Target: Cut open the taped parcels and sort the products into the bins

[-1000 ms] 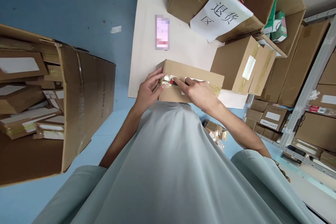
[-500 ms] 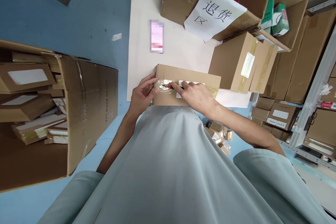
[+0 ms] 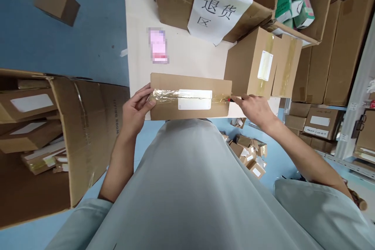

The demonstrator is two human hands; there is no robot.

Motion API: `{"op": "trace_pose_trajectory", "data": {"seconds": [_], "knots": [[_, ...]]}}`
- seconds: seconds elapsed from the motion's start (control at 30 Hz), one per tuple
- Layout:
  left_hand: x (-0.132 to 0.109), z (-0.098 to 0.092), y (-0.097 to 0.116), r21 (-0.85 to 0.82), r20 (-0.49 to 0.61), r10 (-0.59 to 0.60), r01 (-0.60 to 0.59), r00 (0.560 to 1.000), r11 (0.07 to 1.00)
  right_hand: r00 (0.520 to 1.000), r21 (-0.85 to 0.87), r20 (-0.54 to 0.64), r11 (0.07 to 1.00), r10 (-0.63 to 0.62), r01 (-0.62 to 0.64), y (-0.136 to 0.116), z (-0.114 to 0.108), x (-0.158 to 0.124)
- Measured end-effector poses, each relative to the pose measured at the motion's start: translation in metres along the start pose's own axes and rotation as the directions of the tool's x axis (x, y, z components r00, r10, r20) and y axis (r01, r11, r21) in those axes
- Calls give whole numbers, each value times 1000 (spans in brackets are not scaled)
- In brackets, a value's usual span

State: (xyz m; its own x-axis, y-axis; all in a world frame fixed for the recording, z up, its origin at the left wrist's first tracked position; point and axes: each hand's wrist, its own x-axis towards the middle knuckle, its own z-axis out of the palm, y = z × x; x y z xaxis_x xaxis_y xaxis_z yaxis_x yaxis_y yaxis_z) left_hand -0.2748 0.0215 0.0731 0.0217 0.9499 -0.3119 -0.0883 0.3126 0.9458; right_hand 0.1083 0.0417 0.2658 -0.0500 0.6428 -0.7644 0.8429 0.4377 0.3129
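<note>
A flat cardboard box lies at the near edge of the white table, sealed along its length with clear tape and bearing a white label. My left hand grips the box's left end, thumb on the tape. My right hand is at the box's right end, fingers closed on a small red-tipped tool whose tip touches the end of the tape seam.
A large open carton with a handwritten paper sign stands at the table's back. Two taped boxes sit right of the flat box. A big carton of packages stands on the blue floor at left. Small boxes litter the floor; shelving at right.
My right hand has drawn the red-tipped tool along the tape seam from the box's left part to its right end. The left hand stayed on the left end.
</note>
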Motion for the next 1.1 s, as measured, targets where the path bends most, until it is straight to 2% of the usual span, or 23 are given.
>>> {"op": "trace_pose_trajectory", "data": {"seconds": [0.13,0.2,0.3,0.37,0.43,0.5,0.67,0.8,1.0,1.1], "knots": [[-2,3,8,97,-72,-22,29,997,995,994,37,-99,998,-42,46,21,37,3],[-3,12,17,279,-105,37,-6,994,960,986,61,-155,996,-61,71,26,48,8],[-5,44,30,635,-84,210,-110,974,764,974,110,-208,987,-92,117,32,58,14],[-6,71,32,738,-21,264,-164,964,655,965,148,-231,976,-121,158,37,63,16],[-7,93,28,741,8,259,-179,966,647,958,176,-242,964,-153,199,41,67,17],[-8,104,21,739,-8,250,-163,968,653,954,185,-242,957,-178,225,46,72,16],[-9,102,13,779,-42,239,-118,970,615,954,198,-215,947,-209,252,60,84,15],[-8,106,21,726,-76,200,-83,977,682,943,233,-237,928,-234,289,68,100,24],[-7,120,33,682,-95,96,-5,991,732,916,359,-350,876,-194,323,62,145,43],[-5,119,33,725,-116,118,2,986,689,894,468,-432,817,-122,338,52,171,61]]}}
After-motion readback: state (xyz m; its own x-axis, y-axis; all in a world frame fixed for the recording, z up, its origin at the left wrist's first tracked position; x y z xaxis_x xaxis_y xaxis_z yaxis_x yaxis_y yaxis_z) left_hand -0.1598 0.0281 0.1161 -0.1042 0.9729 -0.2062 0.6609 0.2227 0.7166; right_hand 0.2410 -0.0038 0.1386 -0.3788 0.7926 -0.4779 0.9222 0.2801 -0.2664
